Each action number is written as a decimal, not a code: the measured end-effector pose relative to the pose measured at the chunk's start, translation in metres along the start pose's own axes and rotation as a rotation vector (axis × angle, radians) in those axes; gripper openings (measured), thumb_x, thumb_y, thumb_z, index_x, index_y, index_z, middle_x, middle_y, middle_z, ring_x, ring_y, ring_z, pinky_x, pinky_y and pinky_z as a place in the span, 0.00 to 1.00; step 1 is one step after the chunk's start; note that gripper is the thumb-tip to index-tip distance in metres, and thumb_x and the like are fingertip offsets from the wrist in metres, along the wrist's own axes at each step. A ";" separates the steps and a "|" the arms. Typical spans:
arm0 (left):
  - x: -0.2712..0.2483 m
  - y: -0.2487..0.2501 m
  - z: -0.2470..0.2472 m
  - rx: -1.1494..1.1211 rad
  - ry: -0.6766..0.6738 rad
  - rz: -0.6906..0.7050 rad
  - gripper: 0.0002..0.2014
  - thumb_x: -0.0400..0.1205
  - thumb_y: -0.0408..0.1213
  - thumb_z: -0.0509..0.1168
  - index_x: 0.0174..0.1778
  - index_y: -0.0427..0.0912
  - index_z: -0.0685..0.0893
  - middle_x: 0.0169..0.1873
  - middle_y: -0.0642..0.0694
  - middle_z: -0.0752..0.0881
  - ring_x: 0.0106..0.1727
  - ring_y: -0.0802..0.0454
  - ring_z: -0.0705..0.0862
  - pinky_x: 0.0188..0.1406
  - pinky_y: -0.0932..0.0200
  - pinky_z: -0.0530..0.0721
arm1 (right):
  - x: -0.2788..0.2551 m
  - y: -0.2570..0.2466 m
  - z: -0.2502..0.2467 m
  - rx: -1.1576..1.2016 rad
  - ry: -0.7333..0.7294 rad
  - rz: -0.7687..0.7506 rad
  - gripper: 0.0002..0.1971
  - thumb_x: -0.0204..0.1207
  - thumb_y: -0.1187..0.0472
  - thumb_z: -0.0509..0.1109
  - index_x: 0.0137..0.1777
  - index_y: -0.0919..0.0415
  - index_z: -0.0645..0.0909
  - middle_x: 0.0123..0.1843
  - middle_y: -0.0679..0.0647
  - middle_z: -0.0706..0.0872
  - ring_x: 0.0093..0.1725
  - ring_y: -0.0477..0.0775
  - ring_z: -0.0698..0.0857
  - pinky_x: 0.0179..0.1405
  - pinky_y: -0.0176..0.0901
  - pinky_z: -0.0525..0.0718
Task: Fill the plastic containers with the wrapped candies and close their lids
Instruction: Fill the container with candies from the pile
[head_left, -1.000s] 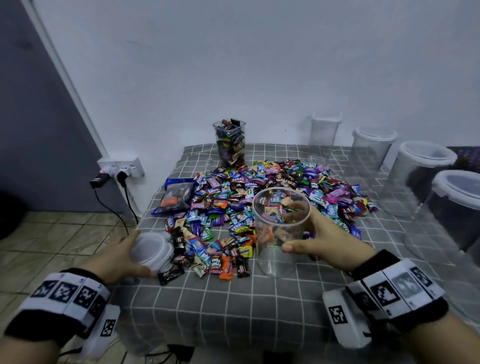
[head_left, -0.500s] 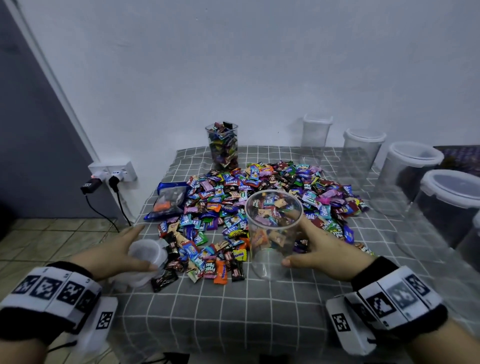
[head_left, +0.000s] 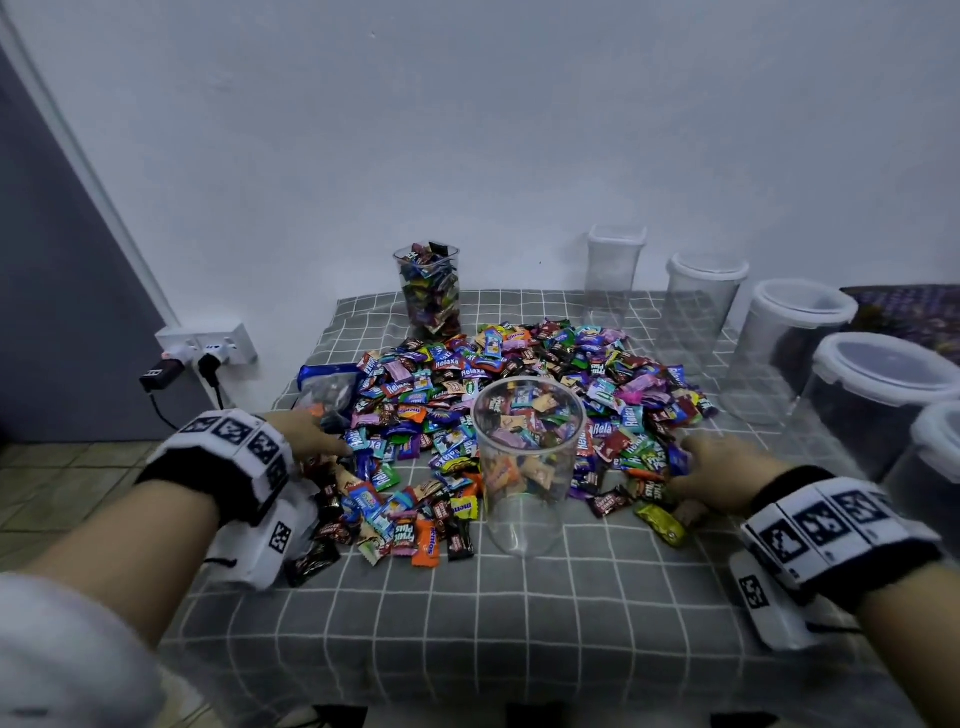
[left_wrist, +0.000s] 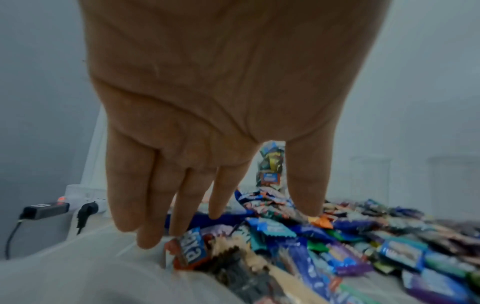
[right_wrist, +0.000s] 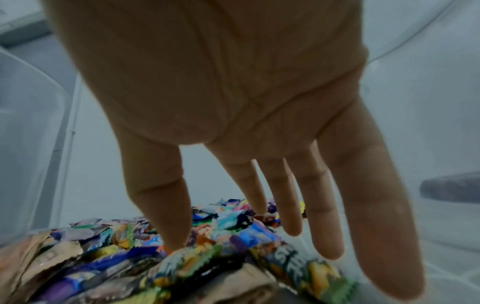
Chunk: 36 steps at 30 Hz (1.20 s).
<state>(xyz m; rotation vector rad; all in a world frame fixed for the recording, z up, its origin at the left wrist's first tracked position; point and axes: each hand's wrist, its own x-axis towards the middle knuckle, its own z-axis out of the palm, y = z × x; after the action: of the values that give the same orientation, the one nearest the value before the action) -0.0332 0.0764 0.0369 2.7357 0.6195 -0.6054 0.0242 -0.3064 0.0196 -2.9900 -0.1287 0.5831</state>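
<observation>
An open, empty clear container (head_left: 524, 467) stands upright on the checked cloth, at the near edge of a wide pile of wrapped candies (head_left: 519, 384). My left hand (head_left: 322, 441) reaches over the pile's left edge. Its fingers (left_wrist: 182, 216) point down, straight and spread, just above the wrappers (left_wrist: 285, 236), and they hold nothing. My right hand (head_left: 696, 457) lies at the pile's right edge, right of the container, also empty. Its thumb tip (right_wrist: 176, 242) touches the candies (right_wrist: 182, 263). The container's lid does not show in the head view.
At the back of the table stands a clear container full of candies (head_left: 428, 291). Several lidded empty containers (head_left: 789, 343) line the right side. A blue candy bag (head_left: 327, 389) lies at the pile's left. A wall socket with plugs (head_left: 208, 348) is left of the table.
My right hand let go of the clear container, which now stands on the cloth, and moved right to the pile. My left hand released the lid and reached forward to the candies.
</observation>
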 end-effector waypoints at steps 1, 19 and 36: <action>0.009 0.001 0.003 0.020 0.022 -0.027 0.28 0.80 0.53 0.65 0.73 0.42 0.73 0.68 0.40 0.78 0.67 0.44 0.77 0.66 0.56 0.73 | 0.001 -0.001 0.000 -0.022 -0.029 0.011 0.27 0.76 0.49 0.69 0.72 0.58 0.69 0.70 0.59 0.77 0.63 0.56 0.78 0.56 0.41 0.76; -0.023 0.027 -0.008 -0.293 -0.064 0.143 0.19 0.83 0.45 0.62 0.67 0.42 0.76 0.51 0.46 0.79 0.46 0.51 0.81 0.37 0.57 0.84 | 0.011 -0.037 0.008 0.207 -0.042 -0.159 0.22 0.77 0.60 0.68 0.72 0.58 0.73 0.66 0.59 0.81 0.54 0.54 0.81 0.49 0.37 0.78; -0.079 0.014 0.072 0.083 -0.181 0.238 0.36 0.80 0.61 0.59 0.82 0.58 0.53 0.80 0.43 0.62 0.76 0.46 0.68 0.75 0.56 0.66 | 0.009 -0.030 0.010 0.245 -0.047 -0.187 0.22 0.78 0.55 0.68 0.71 0.55 0.74 0.67 0.57 0.80 0.61 0.55 0.80 0.60 0.44 0.78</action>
<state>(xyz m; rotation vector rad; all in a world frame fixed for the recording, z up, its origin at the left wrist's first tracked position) -0.1161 0.0120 0.0121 2.7327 0.2270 -0.8230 0.0271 -0.2752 0.0103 -2.6922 -0.3129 0.6004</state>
